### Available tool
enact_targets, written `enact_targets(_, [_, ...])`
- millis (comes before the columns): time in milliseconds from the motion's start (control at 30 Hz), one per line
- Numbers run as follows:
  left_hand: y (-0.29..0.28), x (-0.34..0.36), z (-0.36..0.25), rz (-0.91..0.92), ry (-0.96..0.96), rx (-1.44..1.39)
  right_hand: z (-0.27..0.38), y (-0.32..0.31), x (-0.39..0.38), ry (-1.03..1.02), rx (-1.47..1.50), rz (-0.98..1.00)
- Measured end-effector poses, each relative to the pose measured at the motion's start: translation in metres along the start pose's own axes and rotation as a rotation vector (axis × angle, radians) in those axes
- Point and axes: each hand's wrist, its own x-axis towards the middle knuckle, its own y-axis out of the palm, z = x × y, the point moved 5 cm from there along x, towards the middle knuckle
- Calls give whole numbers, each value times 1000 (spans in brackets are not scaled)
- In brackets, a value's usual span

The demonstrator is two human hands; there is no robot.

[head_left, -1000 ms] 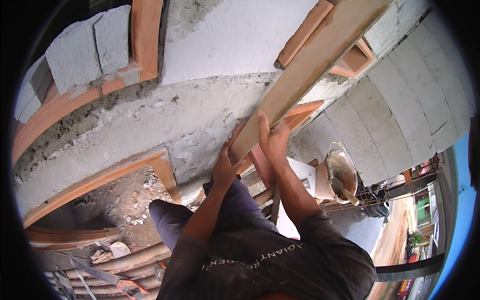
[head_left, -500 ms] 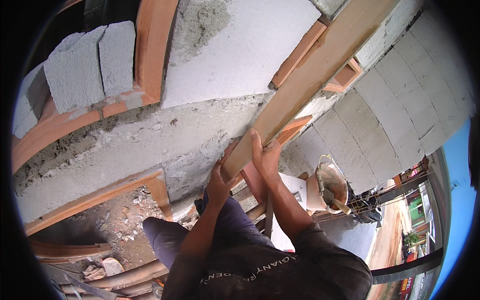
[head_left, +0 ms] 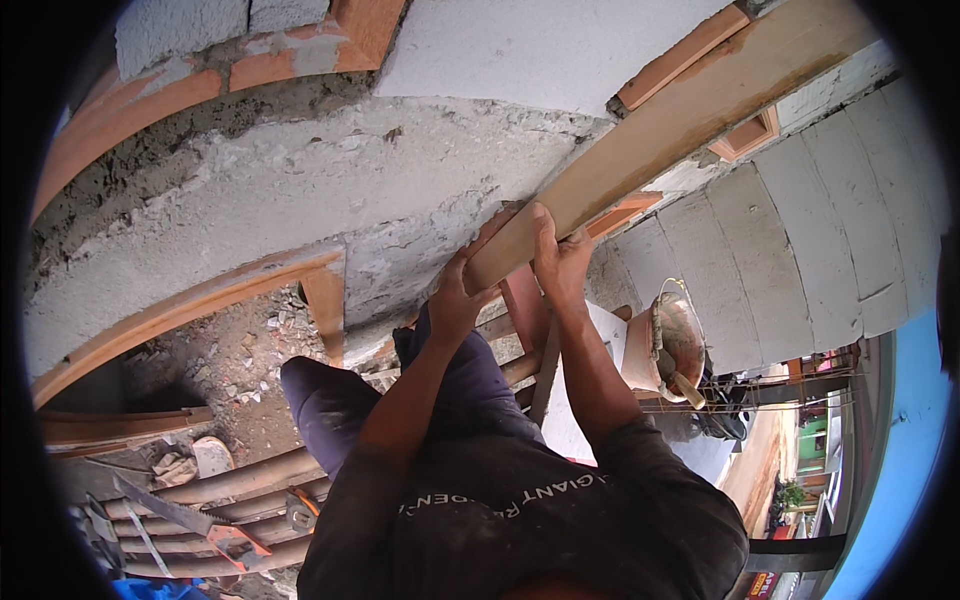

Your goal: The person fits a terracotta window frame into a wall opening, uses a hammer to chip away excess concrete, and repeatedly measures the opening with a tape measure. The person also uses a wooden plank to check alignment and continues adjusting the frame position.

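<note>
A long, flat wooden board point(head_left: 640, 150) slants along the rough plastered wall point(head_left: 300, 190), running from my hands up to the far right. My left hand point(head_left: 460, 303) is closed round its near end, at the corner on the wall side. The right hand point(head_left: 562, 265) grips the opposite edge a little farther up, its thumb lying on the board's face and its other fingers partly hidden. Orange-brown wooden frame pieces point(head_left: 522, 305) show just below the board's near end.
To the right hangs or stands a mortar-smeared bucket point(head_left: 672, 340) with a wooden-handled tool in it, beside a grey block wall point(head_left: 780, 230). A wooden window frame point(head_left: 320, 300) borders the opening at left. At lower left, a handsaw point(head_left: 185, 515) lies on bamboo poles point(head_left: 235, 478).
The whole view has shifted and turned, bringing the saw and poles further into sight. Both hands keep the same grip on the board, which now appears higher and farther right.
</note>
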Motion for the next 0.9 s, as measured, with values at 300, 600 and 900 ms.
enact_targets(300, [-4,6,-7,-30,71,-54,-18,18,-17,-23,-43,94])
enact_targets(600, [-7,4,-6,-26,60,-45,-11,23,-22,-4,-64,67])
enact_targets(900, [-2,3,-7,76,-33,-13,-34,20,-17,-30,-106,59])
